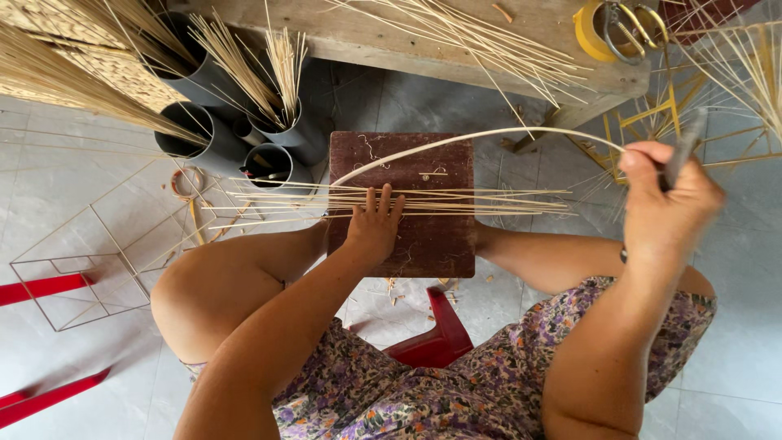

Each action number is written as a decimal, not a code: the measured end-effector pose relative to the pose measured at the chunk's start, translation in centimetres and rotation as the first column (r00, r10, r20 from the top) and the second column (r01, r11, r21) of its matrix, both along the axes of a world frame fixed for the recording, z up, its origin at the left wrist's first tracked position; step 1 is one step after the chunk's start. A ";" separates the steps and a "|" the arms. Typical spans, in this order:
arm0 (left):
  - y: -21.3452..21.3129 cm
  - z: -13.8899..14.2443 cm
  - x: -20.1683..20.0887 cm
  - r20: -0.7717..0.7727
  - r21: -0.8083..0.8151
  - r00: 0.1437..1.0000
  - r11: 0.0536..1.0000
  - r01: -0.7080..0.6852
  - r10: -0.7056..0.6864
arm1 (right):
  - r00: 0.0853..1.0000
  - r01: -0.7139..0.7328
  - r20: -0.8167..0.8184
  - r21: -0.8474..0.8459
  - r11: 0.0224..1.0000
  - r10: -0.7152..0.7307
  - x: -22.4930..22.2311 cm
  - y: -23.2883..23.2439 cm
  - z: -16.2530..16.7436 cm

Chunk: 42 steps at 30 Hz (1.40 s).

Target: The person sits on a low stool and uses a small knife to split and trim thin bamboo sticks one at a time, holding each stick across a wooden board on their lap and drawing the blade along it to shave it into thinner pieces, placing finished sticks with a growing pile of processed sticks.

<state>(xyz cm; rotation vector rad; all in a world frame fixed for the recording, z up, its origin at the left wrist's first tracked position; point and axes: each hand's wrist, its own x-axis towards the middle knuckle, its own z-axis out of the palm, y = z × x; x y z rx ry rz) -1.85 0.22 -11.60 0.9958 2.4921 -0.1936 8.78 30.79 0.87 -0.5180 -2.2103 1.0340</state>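
My left hand (375, 224) lies flat, fingers spread, on a bundle of thin bamboo sticks (456, 200) that rests across a dark brown wooden board (423, 244) between my knees. One long pale bamboo strip (481, 135) arcs from under that hand up and right to my right hand (664, 204). My right hand is closed around a dark knife handle (684, 147) and pinches the strip's end at the thumb.
Grey plastic tubes (199, 134) holding bamboo sticks stand at upper left. A thin bamboo frame (90, 261) lies on the tiled floor at left, by red stool legs (41, 287). A wooden bench (456, 37) carries loose sticks, yellow tape (593, 33) and scissors (631, 28).
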 end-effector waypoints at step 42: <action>-0.1 10.8 -2.7 0.769 0.636 0.596 0.192 -0.747 -0.230 | 0.791 -0.495 -0.181 -0.751 0.438 0.584 -2.2 -10.0 -1.4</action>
